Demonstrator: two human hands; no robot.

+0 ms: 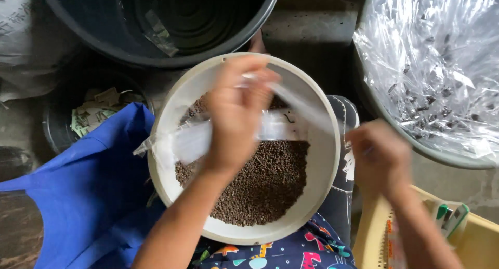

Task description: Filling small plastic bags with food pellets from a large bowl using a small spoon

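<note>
The left hand (pixel 236 110) pinches a clear plastic packet (pixel 228 134) above the white bowl (pixel 322 160) of brown pellets (pixel 260 186) on the lap, while the right hand (pixel 379 157), blurred, grip unclear, hangs past the rim, so pellets may scatter.

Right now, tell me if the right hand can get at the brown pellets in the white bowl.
Probably yes. The right hand hovers just beside the white bowl, and the brown pellets lie uncovered on its near side; the left hand and clear bag sit farther over.
</note>
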